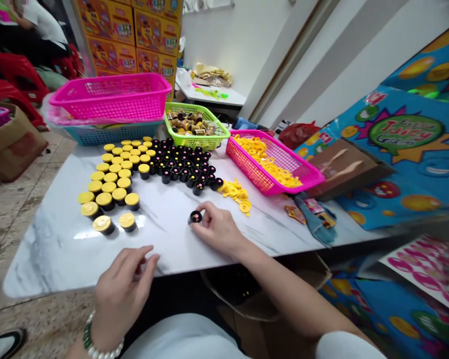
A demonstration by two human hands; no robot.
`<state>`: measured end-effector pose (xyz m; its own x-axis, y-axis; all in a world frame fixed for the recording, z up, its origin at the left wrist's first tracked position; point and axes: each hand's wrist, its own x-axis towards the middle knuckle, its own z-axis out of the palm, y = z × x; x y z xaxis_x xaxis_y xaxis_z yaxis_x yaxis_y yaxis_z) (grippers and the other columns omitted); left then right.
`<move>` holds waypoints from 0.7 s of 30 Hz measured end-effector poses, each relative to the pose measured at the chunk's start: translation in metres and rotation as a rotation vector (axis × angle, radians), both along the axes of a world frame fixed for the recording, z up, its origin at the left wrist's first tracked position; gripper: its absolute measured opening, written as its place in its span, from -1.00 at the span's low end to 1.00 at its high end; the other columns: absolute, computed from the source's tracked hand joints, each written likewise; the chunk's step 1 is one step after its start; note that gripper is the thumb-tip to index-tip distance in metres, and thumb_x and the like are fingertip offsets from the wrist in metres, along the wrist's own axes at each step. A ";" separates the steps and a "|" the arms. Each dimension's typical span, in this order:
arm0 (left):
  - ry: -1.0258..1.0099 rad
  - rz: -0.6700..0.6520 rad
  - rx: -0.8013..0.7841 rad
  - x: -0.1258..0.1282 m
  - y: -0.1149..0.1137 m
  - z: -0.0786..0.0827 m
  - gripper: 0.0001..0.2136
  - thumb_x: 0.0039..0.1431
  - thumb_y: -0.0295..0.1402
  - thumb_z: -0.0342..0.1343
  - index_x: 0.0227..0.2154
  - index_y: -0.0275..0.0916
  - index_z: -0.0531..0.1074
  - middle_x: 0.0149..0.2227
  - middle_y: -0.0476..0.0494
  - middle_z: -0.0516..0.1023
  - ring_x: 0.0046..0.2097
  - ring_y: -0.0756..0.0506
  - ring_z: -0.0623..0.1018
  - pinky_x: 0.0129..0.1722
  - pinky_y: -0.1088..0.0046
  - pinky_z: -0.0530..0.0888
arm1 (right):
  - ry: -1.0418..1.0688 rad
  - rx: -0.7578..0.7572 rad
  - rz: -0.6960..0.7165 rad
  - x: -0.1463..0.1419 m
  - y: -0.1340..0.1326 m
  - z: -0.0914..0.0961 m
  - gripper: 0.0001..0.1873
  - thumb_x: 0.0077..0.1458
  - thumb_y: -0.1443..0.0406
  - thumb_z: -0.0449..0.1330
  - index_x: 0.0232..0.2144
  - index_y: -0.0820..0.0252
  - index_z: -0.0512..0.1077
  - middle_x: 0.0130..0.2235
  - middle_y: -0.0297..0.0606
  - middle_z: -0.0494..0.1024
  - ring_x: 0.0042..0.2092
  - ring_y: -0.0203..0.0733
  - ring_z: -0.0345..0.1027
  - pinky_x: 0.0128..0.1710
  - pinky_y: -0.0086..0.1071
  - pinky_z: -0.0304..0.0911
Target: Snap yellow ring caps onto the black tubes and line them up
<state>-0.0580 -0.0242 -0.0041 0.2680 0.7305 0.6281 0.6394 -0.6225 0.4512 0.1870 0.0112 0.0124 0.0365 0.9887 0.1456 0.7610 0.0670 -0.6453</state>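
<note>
My right hand (219, 229) rests on the white marble table (60, 249) with its fingertips closed on a small black cup (195, 217). My left hand (121, 289) hovers at the table's near edge, fingers loosely apart and holding nothing. Behind the held cup stand several open black cups (183, 167) in rows. To their left stand several black cups with yellow lids (114, 187). A small heap of loose yellow lids (237, 193) lies just right of the black cups.
A pink basket of yellow lids (275, 162) sits at the right. A green basket (196, 127) of brown pieces and a pink basket stacked on a blue one (110, 99) stand at the back. Colourful printed cartons (404, 149) crowd the right; a person sits far left.
</note>
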 end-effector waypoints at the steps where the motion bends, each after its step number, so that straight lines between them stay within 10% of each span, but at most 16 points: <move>1: 0.004 -0.048 -0.031 0.008 0.003 -0.001 -0.85 0.25 -0.42 0.15 -0.12 -0.22 0.45 -0.39 0.00 0.47 -0.44 0.06 0.44 -0.36 0.57 0.40 | 0.021 -0.009 0.018 -0.007 -0.005 0.000 -0.76 0.00 0.31 0.19 -0.22 0.13 0.35 -0.56 -0.50 0.37 -0.52 -0.28 0.30 -0.43 -0.43 0.16; 5: 0.039 -0.092 -0.178 0.033 0.017 -0.001 -0.78 0.28 -0.33 0.11 -0.05 -0.23 0.39 -0.35 -0.04 0.46 -0.40 -0.01 0.45 -0.34 0.47 0.43 | 0.053 0.003 0.018 0.003 -0.013 0.002 -0.68 0.10 0.15 0.22 -0.10 0.09 0.35 -0.49 -0.44 0.44 -0.45 -0.25 0.36 -0.35 -0.40 0.25; 11: 0.058 -0.113 -0.361 0.063 0.041 0.002 -0.52 0.11 -0.28 0.28 0.05 -0.30 0.30 -0.18 -0.18 0.49 -0.18 -0.15 0.50 -0.15 0.28 0.49 | -0.402 0.264 -0.451 0.098 -0.010 -0.013 -0.60 0.09 -0.01 0.20 -0.25 0.20 0.49 -0.39 -0.20 0.50 -0.35 -0.10 0.37 -0.32 -0.29 0.23; 21: 0.124 -0.132 -0.365 0.073 0.050 0.003 -0.85 0.10 -0.41 0.22 -0.26 -0.28 0.43 -0.25 -0.16 0.46 -0.17 -0.18 0.46 -0.12 0.23 0.45 | -0.599 0.002 -0.248 0.118 -0.004 -0.021 -0.73 0.09 0.21 0.17 -0.19 0.20 0.52 -0.32 -0.16 0.61 -0.33 -0.05 0.46 -0.34 -0.27 0.25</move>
<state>0.0149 0.0255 -0.0015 0.4315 0.8540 0.2907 0.6281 -0.5157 0.5827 0.3050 0.0067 -0.0089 0.1752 0.9611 0.2135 0.9822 -0.1559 -0.1045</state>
